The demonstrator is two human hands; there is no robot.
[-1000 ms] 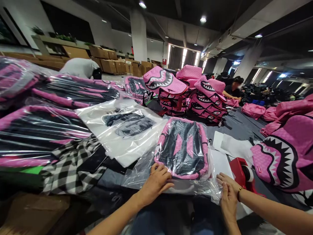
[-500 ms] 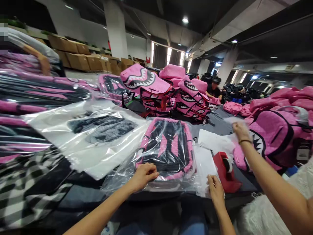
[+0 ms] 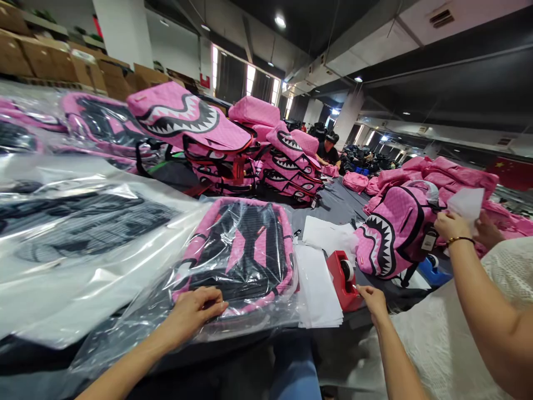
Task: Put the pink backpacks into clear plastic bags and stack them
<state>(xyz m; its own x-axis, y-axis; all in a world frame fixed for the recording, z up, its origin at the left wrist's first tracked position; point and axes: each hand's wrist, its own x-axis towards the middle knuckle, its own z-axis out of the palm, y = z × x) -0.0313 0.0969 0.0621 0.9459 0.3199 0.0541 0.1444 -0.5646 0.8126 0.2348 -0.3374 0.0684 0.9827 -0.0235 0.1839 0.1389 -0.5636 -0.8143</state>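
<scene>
A pink and black backpack [image 3: 241,250] lies back side up inside a clear plastic bag [image 3: 262,316] in front of me. My left hand [image 3: 197,311] rests at its lower left corner, fingers bent and pressed onto the plastic. To the right, a red tape dispenser [image 3: 343,280] holds a roll of clear tape [image 3: 347,269]. My right hand [image 3: 372,300] is at the dispenser's near right edge, thumb and forefinger pinched on the tape end. White paper sheets [image 3: 318,289] lie between the bag and the dispenser.
Pink shark-mouth backpacks [image 3: 191,122] are stacked behind. More clear bags [image 3: 95,222] lie on the left. At right, a co-worker's hand [image 3: 453,228] holds a white sheet [image 3: 466,205] beside an upright pink backpack [image 3: 391,228] and a blue tape dispenser [image 3: 435,272].
My view has turned right. My right hand has moved from the paper sheets to the red dispenser. My left hand stays on the bagged backpack. The co-worker's hand has moved right with the sheet.
</scene>
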